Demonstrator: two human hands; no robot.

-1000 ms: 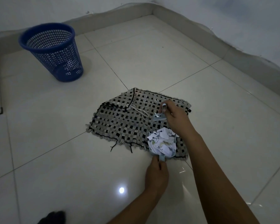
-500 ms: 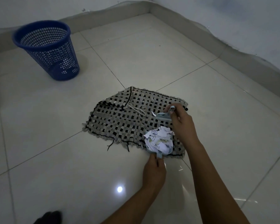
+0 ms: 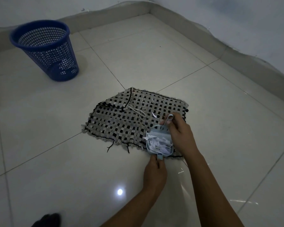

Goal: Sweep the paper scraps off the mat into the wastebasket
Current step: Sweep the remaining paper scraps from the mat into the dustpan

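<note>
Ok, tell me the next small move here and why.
Probably flick the last loose scrap on the mat toward the dustpan. The right hand holds the small brush right at the pan's mouth, the left hand pinches the pan's handle, and the pan is already heaped with scraps. The wastebasket stands apart, so lifting can wait.

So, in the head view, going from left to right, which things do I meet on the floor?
wastebasket → woven mat → stray paper scrap → dustpan full of scraps → right hand holding the small brush
</note>
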